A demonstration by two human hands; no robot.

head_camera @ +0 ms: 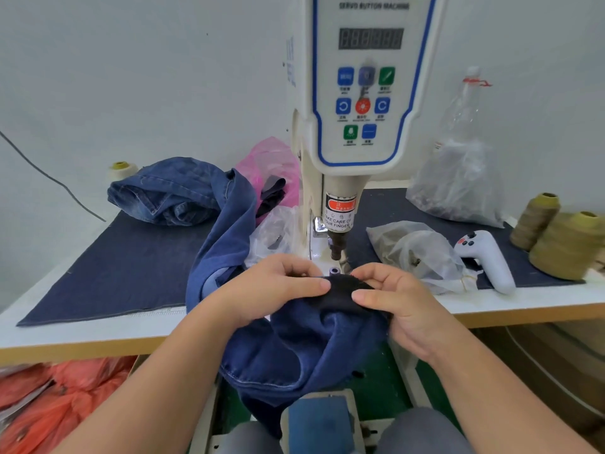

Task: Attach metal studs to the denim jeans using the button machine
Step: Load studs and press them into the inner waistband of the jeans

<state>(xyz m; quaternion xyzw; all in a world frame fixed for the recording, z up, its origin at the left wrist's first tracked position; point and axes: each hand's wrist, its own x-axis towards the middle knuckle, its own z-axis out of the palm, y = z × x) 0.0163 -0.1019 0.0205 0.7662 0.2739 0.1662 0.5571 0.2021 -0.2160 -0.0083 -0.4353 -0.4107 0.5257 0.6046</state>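
A pair of dark blue denim jeans (294, 348) hangs over the table's front edge and trails back to the left. My left hand (271, 286) and my right hand (393, 303) both pinch a dark fold of the jeans (342, 286) just in front of the button machine (357, 93). The machine's punch head (337, 247) stands above a small round die (334, 271), which shows just behind the fold. No stud is plainly visible on the fabric.
A second bundle of jeans (170, 191) lies at the back left on a dark cloth mat (114, 267). Plastic bags (415, 250) sit beside the machine. A white controller (487, 257) and thread cones (563, 244) are at the right. A foot pedal (320, 421) sits below.
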